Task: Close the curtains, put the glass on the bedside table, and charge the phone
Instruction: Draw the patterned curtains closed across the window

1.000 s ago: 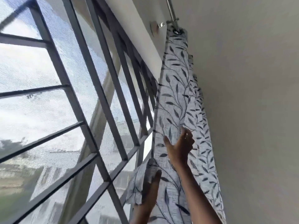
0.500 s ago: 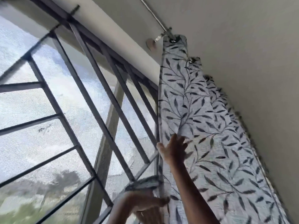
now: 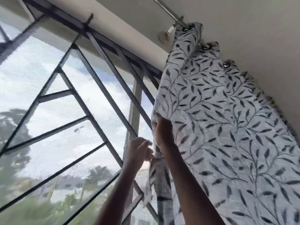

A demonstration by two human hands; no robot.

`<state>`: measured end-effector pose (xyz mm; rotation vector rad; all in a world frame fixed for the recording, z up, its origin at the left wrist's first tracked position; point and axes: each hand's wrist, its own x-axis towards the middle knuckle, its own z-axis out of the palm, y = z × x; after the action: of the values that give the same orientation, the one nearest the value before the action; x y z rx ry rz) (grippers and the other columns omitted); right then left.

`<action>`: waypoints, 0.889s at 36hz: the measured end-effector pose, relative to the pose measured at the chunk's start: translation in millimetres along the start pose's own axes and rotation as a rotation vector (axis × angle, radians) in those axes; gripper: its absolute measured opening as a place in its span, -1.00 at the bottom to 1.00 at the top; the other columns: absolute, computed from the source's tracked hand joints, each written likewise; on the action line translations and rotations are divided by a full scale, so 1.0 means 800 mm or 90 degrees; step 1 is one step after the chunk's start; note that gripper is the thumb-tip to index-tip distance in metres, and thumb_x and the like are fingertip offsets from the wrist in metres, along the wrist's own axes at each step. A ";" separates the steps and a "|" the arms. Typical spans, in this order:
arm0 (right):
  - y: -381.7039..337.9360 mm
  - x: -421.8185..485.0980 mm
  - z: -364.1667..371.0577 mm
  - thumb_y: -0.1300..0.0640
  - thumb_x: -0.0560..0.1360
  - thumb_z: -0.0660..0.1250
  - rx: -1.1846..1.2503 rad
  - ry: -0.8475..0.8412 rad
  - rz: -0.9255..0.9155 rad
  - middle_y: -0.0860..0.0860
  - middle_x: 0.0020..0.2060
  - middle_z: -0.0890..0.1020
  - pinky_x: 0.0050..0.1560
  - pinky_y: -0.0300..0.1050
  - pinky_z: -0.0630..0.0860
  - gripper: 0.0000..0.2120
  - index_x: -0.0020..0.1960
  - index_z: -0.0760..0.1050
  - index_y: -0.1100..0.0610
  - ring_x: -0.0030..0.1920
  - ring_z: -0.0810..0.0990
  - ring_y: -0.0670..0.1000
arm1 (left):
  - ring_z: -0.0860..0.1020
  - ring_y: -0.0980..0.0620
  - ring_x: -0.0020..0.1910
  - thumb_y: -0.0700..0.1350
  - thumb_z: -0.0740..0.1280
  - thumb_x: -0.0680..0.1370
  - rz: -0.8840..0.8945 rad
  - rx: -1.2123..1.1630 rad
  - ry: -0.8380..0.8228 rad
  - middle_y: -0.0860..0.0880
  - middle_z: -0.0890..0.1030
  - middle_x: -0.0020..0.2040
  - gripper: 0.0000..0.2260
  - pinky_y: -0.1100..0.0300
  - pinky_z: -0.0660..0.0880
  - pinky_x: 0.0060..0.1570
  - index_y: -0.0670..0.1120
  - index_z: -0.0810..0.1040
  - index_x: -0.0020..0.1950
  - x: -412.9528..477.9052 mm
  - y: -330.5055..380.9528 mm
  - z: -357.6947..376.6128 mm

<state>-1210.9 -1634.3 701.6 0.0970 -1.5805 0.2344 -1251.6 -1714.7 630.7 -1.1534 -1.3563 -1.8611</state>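
Note:
A pale grey curtain (image 3: 227, 127) printed with dark leaves hangs by metal eyelets from a silver rod (image 3: 168, 12) at the upper right. It is spread over the right side of the window. My right hand (image 3: 162, 132) is raised and grips the curtain's left edge, fingers curled around the fabric. My left hand (image 3: 138, 153) sits just below and to the left, fingers apart, its fingertips beside the same edge. The glass and the phone are out of view.
A dark metal window grille (image 3: 90, 101) with a mesh screen fills the left and middle, with cloudy sky and trees beyond. A white wall (image 3: 259, 38) rises at the right, above the curtain. A rod bracket (image 3: 165, 35) is fixed near the rod's end.
The curtain has unfolded and spread wider along the rod. My right hand now grips the leading edge. My left hand has let go of the lower fabric and opened.

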 end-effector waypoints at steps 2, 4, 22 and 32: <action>-0.025 0.007 0.010 0.39 0.51 0.22 0.021 0.049 -0.051 0.18 -0.04 0.67 -0.16 -0.47 0.33 -0.77 0.15 0.50 0.28 -0.02 0.65 0.08 | 0.55 0.07 -0.54 -0.29 0.26 0.50 0.016 0.015 0.047 -0.14 0.60 -0.42 -0.84 0.16 0.57 -0.41 -0.18 0.61 -0.20 0.001 0.002 -0.017; -0.053 0.008 0.019 0.42 0.48 0.24 0.027 0.068 -0.100 0.19 -0.10 0.69 -0.06 -0.34 0.52 -0.75 0.13 0.52 0.29 -0.07 0.67 0.09 | 0.54 0.08 -0.53 -0.30 0.25 0.51 0.021 0.009 0.067 -0.15 0.59 -0.41 -0.85 0.20 0.56 -0.42 -0.23 0.61 -0.17 0.003 0.005 -0.034; -0.099 -0.011 0.035 0.30 0.47 0.33 -0.025 0.155 -0.021 0.28 -0.01 0.63 0.09 0.02 0.57 -0.65 0.24 0.43 0.37 0.01 0.63 0.22 | 0.58 0.04 -0.46 -0.24 0.26 0.53 0.052 0.221 0.026 -0.11 0.63 -0.35 -0.86 0.14 0.60 -0.30 -0.23 0.61 -0.09 -0.019 0.059 -0.135; -0.221 -0.114 0.067 0.23 0.43 0.24 0.143 0.184 -0.004 0.13 -0.22 0.64 -0.17 -0.04 0.54 -0.86 -0.04 0.50 0.21 -0.21 0.62 0.16 | 0.64 -0.06 -0.30 -0.13 0.22 0.47 0.099 0.375 0.104 -0.12 0.67 -0.31 -0.81 0.17 0.51 -0.09 -0.14 0.61 -0.16 -0.075 0.080 -0.223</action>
<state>-1224.0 -1825.3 625.9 0.2326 -1.2627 0.4022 -1226.8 -1907.1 586.0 -0.7561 -1.5261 -1.2819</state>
